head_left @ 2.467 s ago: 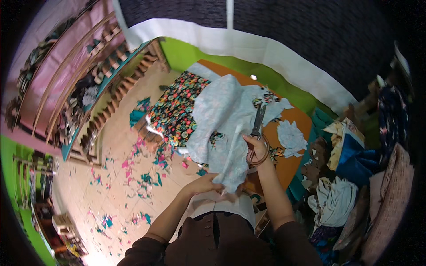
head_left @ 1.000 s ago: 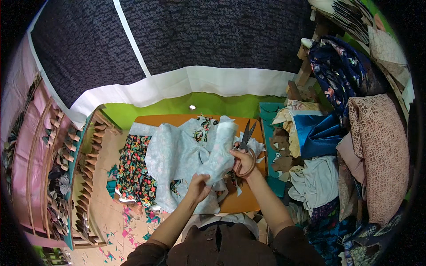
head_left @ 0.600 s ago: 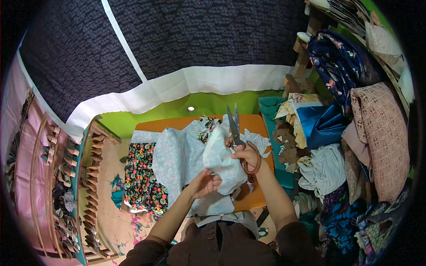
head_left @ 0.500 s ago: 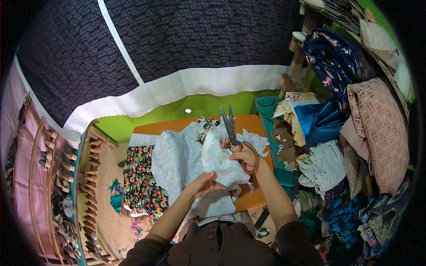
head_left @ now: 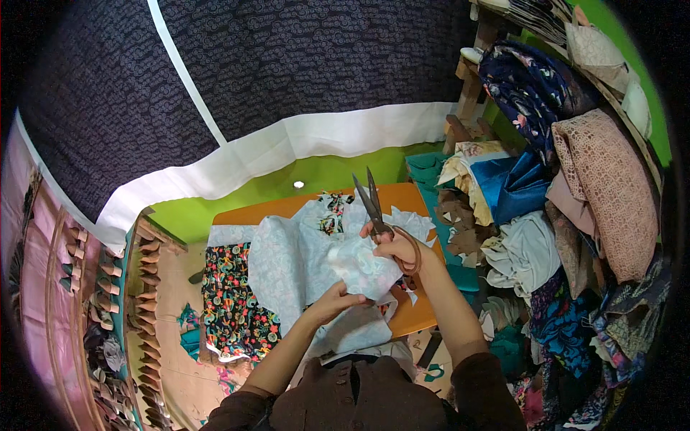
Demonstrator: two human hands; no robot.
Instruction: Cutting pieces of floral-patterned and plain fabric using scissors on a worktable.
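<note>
A large pair of scissors [head_left: 371,201] with dark blades and brown handles sits in my right hand [head_left: 399,250], its blades parted and pointing up and away from me. The fingers of that hand also touch the raised edge of a pale fabric [head_left: 366,267]. My left hand [head_left: 335,302] pinches the near edge of the same fabric between thumb and fingers. This cloth is pale blue-white on the side facing up and spreads over the table to the left. A black cloth with bright flower print [head_left: 241,294] hangs at the table's left side.
An orange-brown table [head_left: 420,287] lies under the cloth, with small pale scraps [head_left: 410,220] on its right part. Fabric heaps [head_left: 528,251] crowd the right side. Racks of shoe forms [head_left: 149,302] stand left. A dark curtain [head_left: 309,65] with white border hangs beyond the table.
The raised part of the pale fabric has tilted and flattened, and its white edge strip shows less. My left hand has shifted slightly right; the scissors stay in my right hand, blades still parted.
</note>
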